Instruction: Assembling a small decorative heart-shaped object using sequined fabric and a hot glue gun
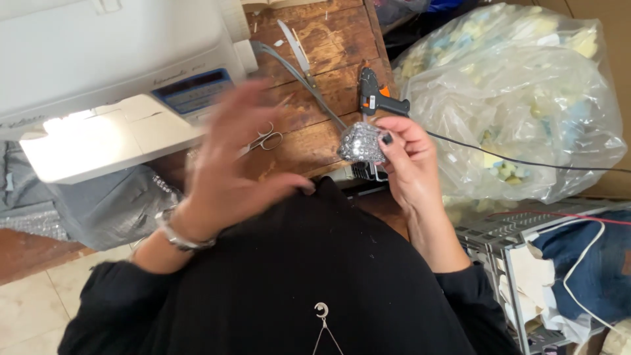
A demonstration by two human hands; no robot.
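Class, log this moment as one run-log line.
right hand: holds sequined piece | left hand: blurred, empty | glue gun, scissors on table

Small rounded piece, silver, covered all over in glittering rhinestone-like studs; lumpy, roughly fist-shaped; held up off the wooden table, above its near edge toward the right corner, pinched at its right side by the fingertips of the right hand. Studded face turned left and toward the camera; underside hidden; a black glue gun lies just behind it.
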